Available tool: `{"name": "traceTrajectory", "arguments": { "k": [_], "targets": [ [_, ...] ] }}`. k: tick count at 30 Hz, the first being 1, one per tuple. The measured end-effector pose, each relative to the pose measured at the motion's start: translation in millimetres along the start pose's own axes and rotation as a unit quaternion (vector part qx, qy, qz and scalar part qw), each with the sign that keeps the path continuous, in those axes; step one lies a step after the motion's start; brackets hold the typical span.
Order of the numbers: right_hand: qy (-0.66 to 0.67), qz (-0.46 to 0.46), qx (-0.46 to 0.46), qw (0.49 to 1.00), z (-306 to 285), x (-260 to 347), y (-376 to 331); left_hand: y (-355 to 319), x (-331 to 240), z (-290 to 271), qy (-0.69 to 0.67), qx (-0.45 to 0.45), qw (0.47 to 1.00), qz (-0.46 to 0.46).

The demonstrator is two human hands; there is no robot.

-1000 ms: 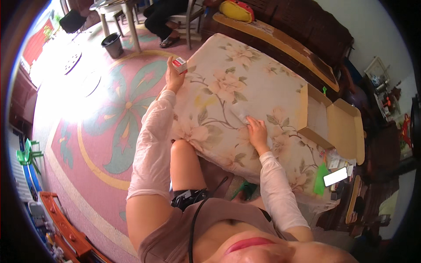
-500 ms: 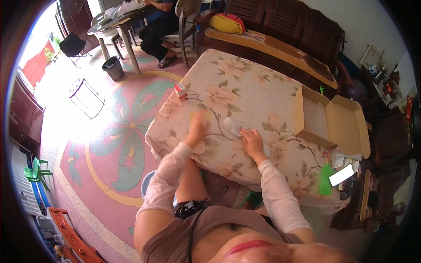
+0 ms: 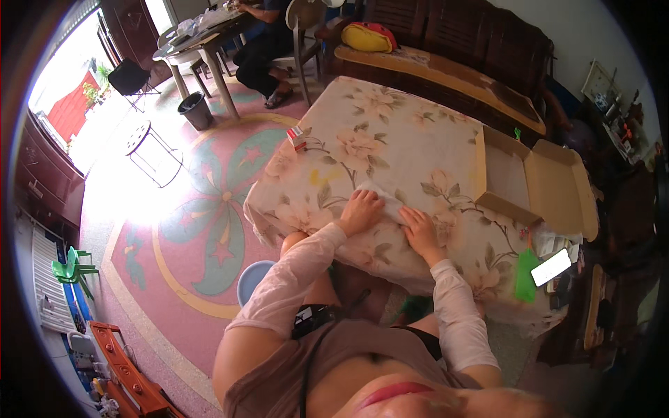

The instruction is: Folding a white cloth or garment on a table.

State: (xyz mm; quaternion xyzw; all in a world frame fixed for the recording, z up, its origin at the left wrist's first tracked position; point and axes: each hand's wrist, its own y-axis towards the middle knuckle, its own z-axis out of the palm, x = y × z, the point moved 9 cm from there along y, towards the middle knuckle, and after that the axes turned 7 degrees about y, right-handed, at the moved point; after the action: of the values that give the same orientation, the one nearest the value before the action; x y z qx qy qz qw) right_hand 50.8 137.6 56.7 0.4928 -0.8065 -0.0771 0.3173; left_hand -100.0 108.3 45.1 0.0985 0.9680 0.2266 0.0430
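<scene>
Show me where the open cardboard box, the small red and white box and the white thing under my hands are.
open cardboard box point(image 3: 507, 180), head view, on its inner floor.
small red and white box point(image 3: 297, 137), head view, on its top face.
white thing point(image 3: 387, 199), head view, on the part showing between both hands.

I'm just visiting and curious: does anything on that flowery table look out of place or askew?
Only slightly: a small red and white box sits right at the floral table's left edge, and an open cardboard box lies with flaps splayed.
</scene>
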Motion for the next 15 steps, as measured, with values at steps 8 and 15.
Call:
{"name": "traceTrajectory", "arguments": {
  "k": [8, 15],
  "targets": [
    [0.015, 0.033, -0.019, 0.999, -14, -20, -29, 9, 40, 9, -0.346, 0.073, 0.934, -0.056],
    [0.016, 0.041, -0.026, 0.999, -5, -2, -23, -36, 325, -59, -0.017, -0.215, 0.871, -0.442]
  ]
}}
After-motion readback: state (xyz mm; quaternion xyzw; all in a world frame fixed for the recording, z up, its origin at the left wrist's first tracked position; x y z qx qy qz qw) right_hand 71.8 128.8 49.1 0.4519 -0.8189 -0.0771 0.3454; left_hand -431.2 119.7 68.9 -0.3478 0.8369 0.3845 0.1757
